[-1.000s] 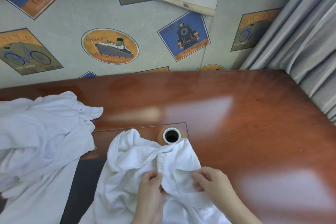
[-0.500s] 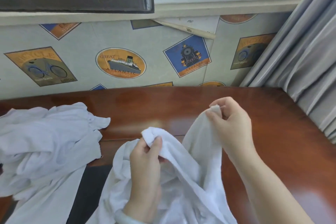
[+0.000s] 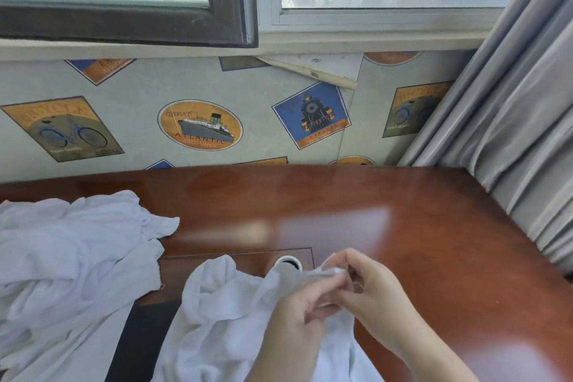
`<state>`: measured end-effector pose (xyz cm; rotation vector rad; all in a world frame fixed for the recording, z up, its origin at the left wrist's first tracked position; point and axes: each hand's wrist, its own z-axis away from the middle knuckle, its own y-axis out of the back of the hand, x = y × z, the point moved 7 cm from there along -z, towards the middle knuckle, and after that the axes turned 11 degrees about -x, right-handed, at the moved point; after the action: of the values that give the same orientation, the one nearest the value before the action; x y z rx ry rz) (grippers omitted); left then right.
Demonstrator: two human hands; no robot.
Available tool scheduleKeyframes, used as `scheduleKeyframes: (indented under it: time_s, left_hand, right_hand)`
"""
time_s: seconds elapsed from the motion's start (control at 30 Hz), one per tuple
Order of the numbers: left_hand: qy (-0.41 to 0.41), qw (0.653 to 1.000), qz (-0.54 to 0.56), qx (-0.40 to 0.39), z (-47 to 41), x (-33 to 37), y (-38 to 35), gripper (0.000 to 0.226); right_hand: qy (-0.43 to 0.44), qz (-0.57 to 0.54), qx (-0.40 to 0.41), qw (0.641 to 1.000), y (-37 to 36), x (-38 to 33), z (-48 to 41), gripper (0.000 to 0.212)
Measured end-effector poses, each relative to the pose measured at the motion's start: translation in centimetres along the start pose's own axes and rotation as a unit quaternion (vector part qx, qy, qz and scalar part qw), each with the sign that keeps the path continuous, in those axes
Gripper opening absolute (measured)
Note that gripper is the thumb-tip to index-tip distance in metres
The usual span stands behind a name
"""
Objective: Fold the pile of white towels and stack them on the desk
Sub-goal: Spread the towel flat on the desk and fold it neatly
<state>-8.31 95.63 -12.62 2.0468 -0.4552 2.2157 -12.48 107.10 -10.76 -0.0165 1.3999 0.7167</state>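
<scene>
Together, left hand (image 3: 296, 312) and right hand (image 3: 373, 291) pinching white towel (image 3: 223, 304) edge, fingers curled, above desk (image 3: 418, 226)

- Glossy red-brown desk (image 3: 418, 220), pale window glare across its top.
- Behind its back edge, wallpaper (image 3: 139, 84) with ship, train and bicycle labels.
- Above, 2 panes: dark-framed window (image 3: 124, 22), white-framed window (image 3: 387, 17).
- Grey curtain (image 3: 511, 133) along its right edge.

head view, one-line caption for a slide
Over the desk, left hand and right hand pinch the edge of a white towel; unfolded pile lies alongside.
</scene>
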Motion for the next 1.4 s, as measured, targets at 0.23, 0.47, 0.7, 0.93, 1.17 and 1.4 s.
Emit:
scheduleKeyframes:
  time_s: [0.23,0.47,0.7,0.93,1.17,1.4]
  left_hand:
    - [-0.127,0.950,-0.274,0.077,-2.2,5.0,3.5,0.036]
    - [-0.152,0.884,-0.418,-0.149,-5.9,4.3,1.3,0.018]
    - [-0.034,0.870,-0.453,-0.189,-7.9,0.1,4.1,0.033]
    - [0.133,0.808,-0.528,-0.225,-7.3,-5.6,9.2,0.043]
    - [0.104,0.759,-0.582,-0.273,-6.0,-5.9,4.7,0.042]
    - [0.099,0.829,-0.546,-0.073,-9.9,-4.1,12.7,0.050]
  right_hand:
    - [0.120,-0.078,0.059,0.988,4.2,-1.7,0.8,0.030]
    - [0.221,0.043,0.044,0.973,10.2,-5.1,1.9,0.040]
    - [0.157,-0.015,0.067,0.985,11.8,-1.2,-1.1,0.049]
    - [0.066,-0.132,0.116,0.982,9.9,4.7,-3.7,0.043]
    - [0.227,-0.157,0.043,0.960,16.6,-3.7,-5.2,0.040]
    - [0.112,0.005,0.085,0.990,18.0,4.6,-8.3,0.059]
